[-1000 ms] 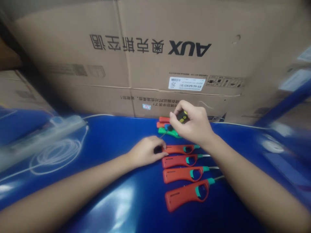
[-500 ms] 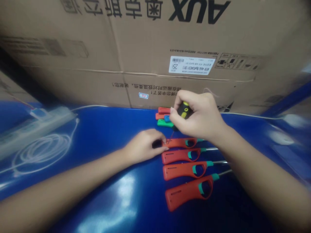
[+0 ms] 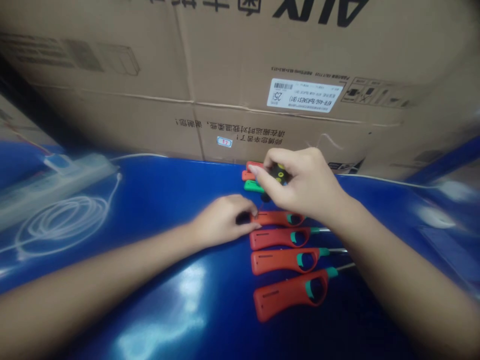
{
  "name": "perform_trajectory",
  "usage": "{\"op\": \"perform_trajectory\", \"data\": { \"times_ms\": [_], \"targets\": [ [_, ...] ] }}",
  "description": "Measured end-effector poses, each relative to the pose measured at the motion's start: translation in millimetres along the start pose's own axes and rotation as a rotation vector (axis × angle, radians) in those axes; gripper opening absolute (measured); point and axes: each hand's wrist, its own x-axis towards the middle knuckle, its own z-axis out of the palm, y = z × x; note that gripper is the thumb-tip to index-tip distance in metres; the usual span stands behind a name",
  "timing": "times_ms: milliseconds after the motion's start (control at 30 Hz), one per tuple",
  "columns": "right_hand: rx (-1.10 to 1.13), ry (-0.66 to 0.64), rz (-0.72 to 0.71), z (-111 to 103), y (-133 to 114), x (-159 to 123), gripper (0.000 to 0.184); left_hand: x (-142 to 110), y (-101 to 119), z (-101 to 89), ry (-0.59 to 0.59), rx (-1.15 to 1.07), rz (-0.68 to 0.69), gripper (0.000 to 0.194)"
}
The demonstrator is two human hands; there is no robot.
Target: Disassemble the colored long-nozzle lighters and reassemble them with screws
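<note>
With thumb and fingers, my left hand (image 3: 227, 220) pinches the handle end of an orange gas lighter (image 3: 276, 218) lying on the blue table. My right hand (image 3: 305, 180) is wrapped round a black and yellow screwdriver (image 3: 279, 174), its thin shaft pointing down at that handle end. Whether the tip touches the lighter I cannot make out. Nearer to me lie three more lighters in a column: a red one (image 3: 275, 239), an orange-red one (image 3: 279, 261) and a larger-looking one (image 3: 285, 296). All have green triggers and metal nozzles pointing right.
Behind my right hand lie a green lighter (image 3: 253, 186) and red ones (image 3: 248, 175), partly hidden. A large cardboard box (image 3: 225, 65) stands across the back. To the left are a power strip (image 3: 56, 185) and a coiled white cable (image 3: 67, 220). A cable runs along the box's foot.
My right hand with the screwdriver has shifted slightly left and down, and its grip has turned a little. My left hand still pinches the orange lighter. The camera view has moved slightly.
</note>
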Motion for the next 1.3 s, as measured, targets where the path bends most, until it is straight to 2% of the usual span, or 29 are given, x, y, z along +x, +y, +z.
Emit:
{"op": "perform_trajectory", "data": {
  "times_ms": [33,133,267,367,433,533,667,733,833,967,1133,1300],
  "targets": [
    [0.018,-0.045,-0.022,-3.4,-1.4,0.1,0.016,0.2,0.3,-0.3,-0.002,-0.003,-0.001,0.014],
    [0.008,-0.161,-0.08,-12.7,-6.0,0.0,0.027,0.4,0.6,-0.9,-0.005,-0.002,0.001,0.015],
    [-0.074,-0.176,-0.071,-17.5,-9.5,-0.9,0.02,-0.5,-0.5,-0.2,-0.005,0.015,0.01,0.015],
    [-0.032,-0.198,-0.13,-16.8,-9.2,-1.1,0.028,-0.9,-1.4,0.2,0.0,0.021,0.006,0.016],
    [-0.039,-0.219,-0.117,-16.8,-8.6,-0.9,0.027,-0.7,-1.2,-0.1,0.0,0.023,0.003,0.015],
    [-0.021,-0.228,-0.087,-20.8,-7.2,0.4,0.015,-0.3,0.8,-1.5,-0.011,0.011,0.003,0.013],
    [-0.046,-0.191,-0.061,-35.2,-1.1,2.7,0.013,0.2,5.2,-4.3,-0.038,0.028,-0.019,0.014],
    [-0.142,-0.236,-0.02,-43.0,4.6,2.9,0.012,1.5,6.3,-6.5,-0.056,0.045,-0.03,0.014],
    [-0.299,-0.353,0.022,-50.0,13.6,2.3,0.021,6.3,5.9,-11.2,-0.108,0.063,-0.021,0.012],
    [-0.353,-0.459,0.083,-53.8,18.8,2.5,0.027,15.3,6.9,-19.0,-0.191,0.101,0.017,0.013],
    [-0.338,-0.514,0.202,-61.3,18.5,3.0,0.028,24.3,17.2,-27.1,-0.262,0.228,0.081,0.014],
    [-0.318,-0.517,0.167,-64.7,22.9,1.3,0.028,33.1,22.6,-28.7,-0.35,0.496,0.258,0.019]
  ]
}}
